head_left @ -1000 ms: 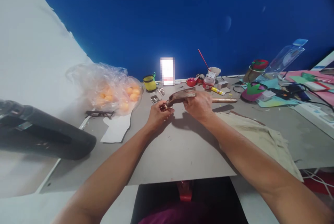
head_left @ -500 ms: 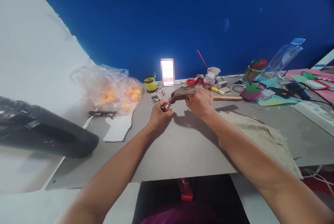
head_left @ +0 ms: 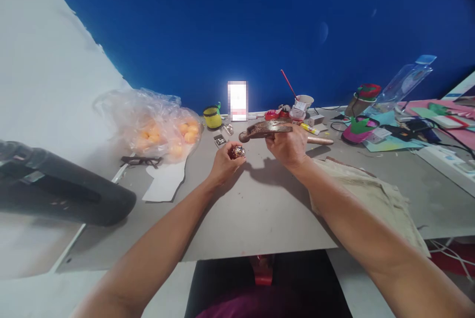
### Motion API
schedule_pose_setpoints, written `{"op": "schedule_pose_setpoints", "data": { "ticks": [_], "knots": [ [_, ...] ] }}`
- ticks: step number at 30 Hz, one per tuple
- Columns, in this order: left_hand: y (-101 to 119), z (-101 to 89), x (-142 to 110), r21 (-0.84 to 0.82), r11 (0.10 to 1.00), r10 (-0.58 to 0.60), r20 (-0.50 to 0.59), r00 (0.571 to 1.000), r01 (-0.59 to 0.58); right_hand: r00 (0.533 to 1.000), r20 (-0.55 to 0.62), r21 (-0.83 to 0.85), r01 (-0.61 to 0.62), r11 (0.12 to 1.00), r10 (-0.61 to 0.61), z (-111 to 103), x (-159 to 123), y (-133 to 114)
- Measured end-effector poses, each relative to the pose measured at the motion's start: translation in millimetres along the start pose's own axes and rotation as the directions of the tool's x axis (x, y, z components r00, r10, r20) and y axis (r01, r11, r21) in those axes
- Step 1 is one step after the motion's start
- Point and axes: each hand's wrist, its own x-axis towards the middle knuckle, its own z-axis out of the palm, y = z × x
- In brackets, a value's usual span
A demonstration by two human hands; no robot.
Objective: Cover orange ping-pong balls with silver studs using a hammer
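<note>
My left hand (head_left: 223, 163) is closed around a small shiny, rounded metallic object (head_left: 239, 152) at the middle of the grey table; its exact kind is hard to make out. In my right hand (head_left: 288, 147) is a claw hammer (head_left: 267, 129) with a brownish, worn metal head and a wooden handle. The hammer head hangs just above and to the right of the metallic object, apart from it. Beyond my left hand lie a small open box (head_left: 220, 141) of little metal pieces and a few shiny bits (head_left: 228, 129).
Clear plastic bags of orange fruit (head_left: 152, 135), glasses (head_left: 141, 160) and white paper (head_left: 165, 184) lie left, near a large black cylinder (head_left: 67, 184). At the back stand a yellow container (head_left: 212, 117), a lit screen (head_left: 238, 101) and a paper cup (head_left: 304, 102). Beige cloth (head_left: 367, 199) lies right.
The hammer head has lifted slightly away from the metallic object and its handle has swung nearer to me in angle. My left hand keeps its hold in about the same place.
</note>
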Motion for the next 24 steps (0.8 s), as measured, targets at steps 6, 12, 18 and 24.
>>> {"op": "schedule_pose_setpoints", "data": {
  "ticks": [6,12,18,24],
  "knots": [
    [7.0,-0.8,-0.9,0.066,0.996,0.069,-0.058,0.996,-0.065,0.994,0.03,0.045,0.108,0.993,-0.109,0.0,-3.3,-3.3],
    [5.3,-2.6,0.0,0.216,0.969,0.139,-0.088,0.986,-0.118,0.995,-0.033,0.055,0.091,0.994,-0.089,6.4,-4.9,-3.9],
    [4.2,-5.3,1.2,0.176,0.982,0.079,-0.065,0.995,-0.067,0.991,-0.089,0.045,0.101,0.994,-0.097,4.1,-2.8,-0.9],
    [3.6,-1.6,0.0,-0.038,0.999,-0.007,-0.022,1.0,0.006,0.995,0.05,0.031,0.089,0.996,-0.091,0.1,-1.3,-1.4]
  ]
}}
